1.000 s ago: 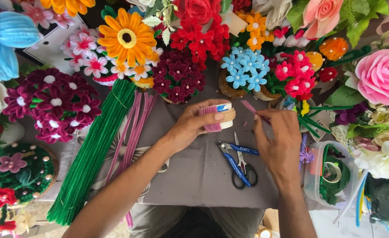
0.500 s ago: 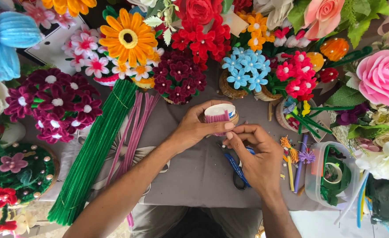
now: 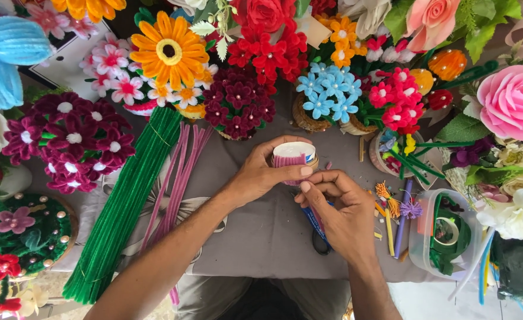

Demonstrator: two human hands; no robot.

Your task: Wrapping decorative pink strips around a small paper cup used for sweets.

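The roll [image 3: 294, 157] is the centre of it all: a small round thing with pink pipe cleaner wound around its side and a white top, held just above the grey cloth [image 3: 261, 237]. The left hand [image 3: 261, 175] has it wrapped, fingers curled round the far side and thumb pressed on the near edge. The right hand [image 3: 338, 207] sits just right of the roll, thumb and forefinger pressed together at its lower edge, pinching what looks like the pink end, though I can't quite tell. Blue-handled scissors [image 3: 316, 228] lie under that hand, right below the roll.

Left of the roll lie loose pink stems [image 3: 175, 178], then a fat green bundle [image 3: 125, 207]. Behind the roll stand blue flowers [image 3: 329, 95] and dark red ones [image 3: 238, 101].

Honestly the risk here is the wrap springing loose if that pinch slips, since pipe cleaner wants to uncoil. And the scissors so close under the wrist could snag.
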